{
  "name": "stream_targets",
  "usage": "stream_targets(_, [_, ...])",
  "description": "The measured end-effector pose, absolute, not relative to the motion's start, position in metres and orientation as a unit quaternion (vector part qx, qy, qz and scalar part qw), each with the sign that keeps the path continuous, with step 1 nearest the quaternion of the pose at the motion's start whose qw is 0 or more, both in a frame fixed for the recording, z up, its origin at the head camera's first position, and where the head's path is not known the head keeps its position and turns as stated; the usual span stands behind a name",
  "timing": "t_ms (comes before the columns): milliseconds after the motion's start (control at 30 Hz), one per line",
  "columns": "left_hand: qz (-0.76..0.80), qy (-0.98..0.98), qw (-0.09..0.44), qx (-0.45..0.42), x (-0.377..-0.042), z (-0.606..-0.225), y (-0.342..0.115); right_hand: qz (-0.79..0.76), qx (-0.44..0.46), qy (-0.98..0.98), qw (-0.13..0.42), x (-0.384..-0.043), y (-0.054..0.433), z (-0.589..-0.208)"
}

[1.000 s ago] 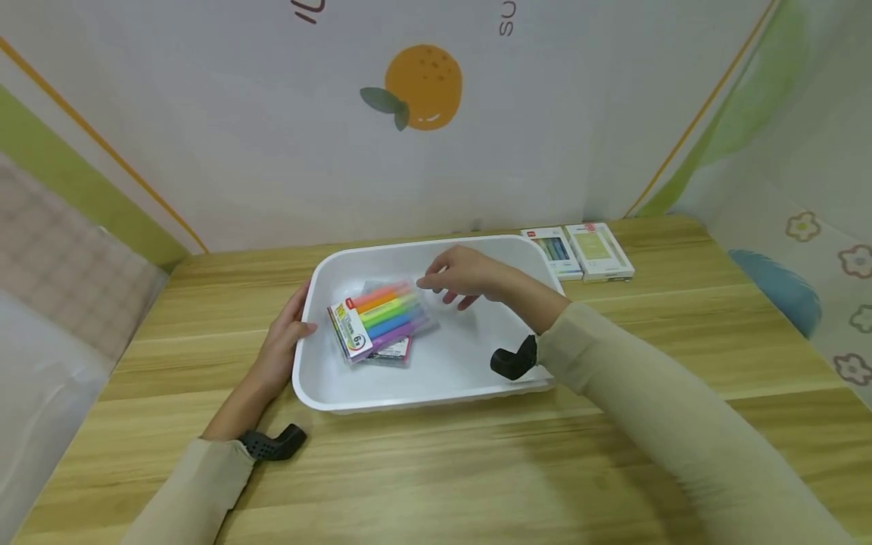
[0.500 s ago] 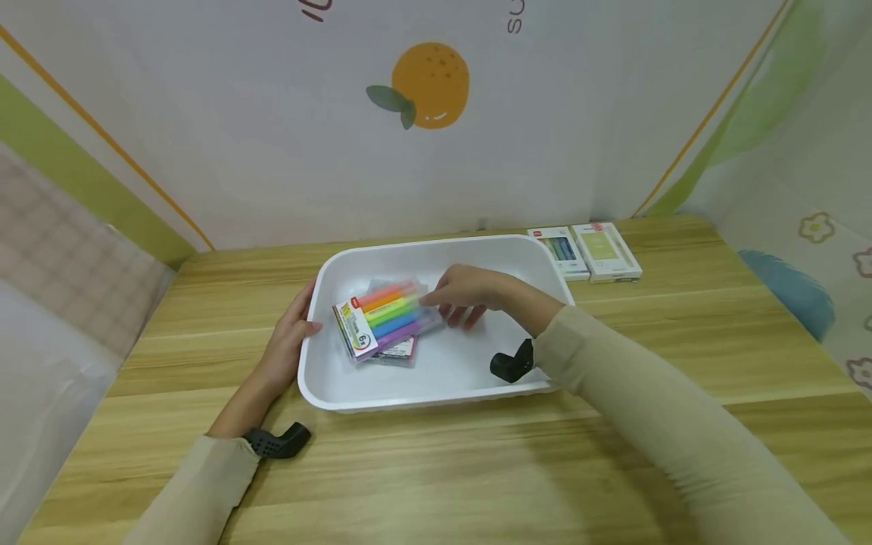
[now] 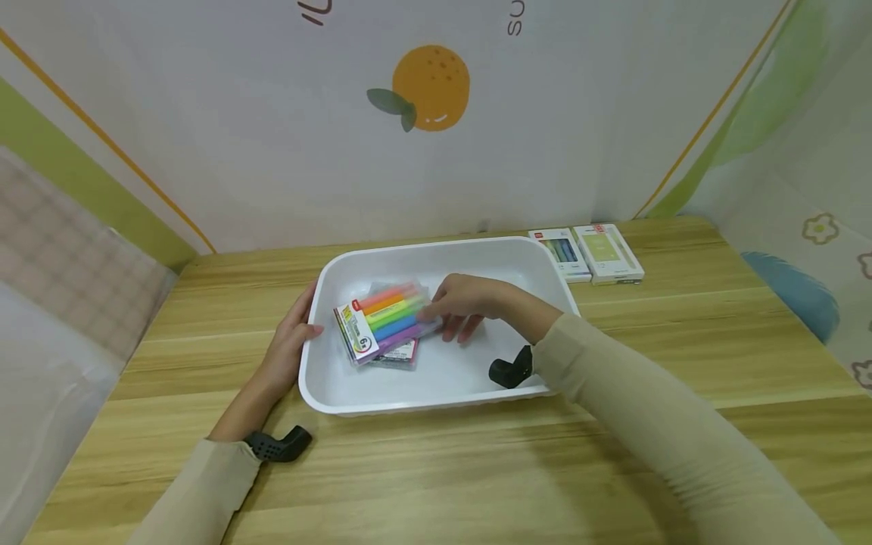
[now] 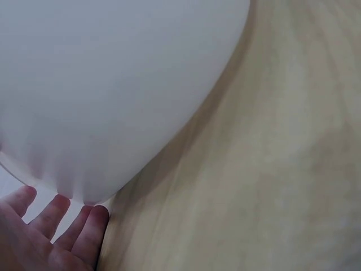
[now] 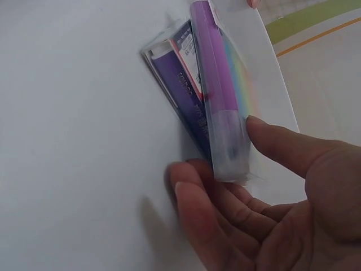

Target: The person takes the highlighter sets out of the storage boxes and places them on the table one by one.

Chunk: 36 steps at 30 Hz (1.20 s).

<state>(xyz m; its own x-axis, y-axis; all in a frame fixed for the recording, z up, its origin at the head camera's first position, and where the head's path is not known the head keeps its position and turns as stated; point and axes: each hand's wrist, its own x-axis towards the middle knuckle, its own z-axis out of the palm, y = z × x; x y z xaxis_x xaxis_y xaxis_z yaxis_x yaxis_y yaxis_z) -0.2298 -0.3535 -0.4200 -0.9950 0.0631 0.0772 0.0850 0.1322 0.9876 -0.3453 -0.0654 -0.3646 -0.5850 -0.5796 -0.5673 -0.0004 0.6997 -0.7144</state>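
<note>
A white plastic bin [image 3: 463, 371] stands on the wooden table. My left hand [image 3: 282, 344] holds its left side, thumb over the rim and fingers along the outer wall; the left wrist view shows the fingertips against that wall. Inside lies a clear pack of rainbow-coloured highlighters [image 3: 388, 318], partly on top of another clear package [image 5: 177, 90] with dark purple contents. My right hand [image 3: 470, 299] reaches into the bin and grips the pack's right end. Seen from the right wrist, the thumb [image 5: 282, 144] presses the pack's upper face while curled fingers sit at its end.
Two flat white boxes lie side by side behind the bin's right corner: one with a window showing coloured sticks [image 3: 564, 253], one with a pale green panel [image 3: 606, 253]. A printed curtain [image 3: 306, 151] hangs along the table's back edge.
My right hand has come down and left onto the highlighter pack's end and now grips it. My left hand keeps its hold on the bin. The view has shifted slightly.
</note>
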Motion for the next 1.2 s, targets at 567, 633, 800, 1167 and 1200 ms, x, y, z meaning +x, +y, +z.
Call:
stream_targets(567, [-0.659,-0.750,0.012,-0.055,-0.229,-0.420,-0.353,-0.389,-0.147,0.813,0.408,-0.349,-0.062,-0.371])
stream_targets(633, [-0.664,-0.745,0.015,-0.059,-0.229,-0.420,-0.352,-0.398,-0.141,0.814,0.399,-0.350,-0.062,-0.373])
stream_targets(800, [-0.673,-0.737,0.017,-0.062,-0.228,-0.420,-0.350,-0.417,-0.119,0.817,0.382,-0.354,-0.063,-0.377])
stream_targets(1167, [-0.667,-0.743,0.009,-0.052,-0.228,-0.419,-0.350,-0.461,-0.065,0.785,0.408,-0.358,-0.064,-0.379])
stream_targets(1200, [-0.667,-0.744,0.009,-0.052,-0.228,-0.419,-0.350,-0.470,-0.061,0.776,0.416,-0.358,-0.064,-0.378])
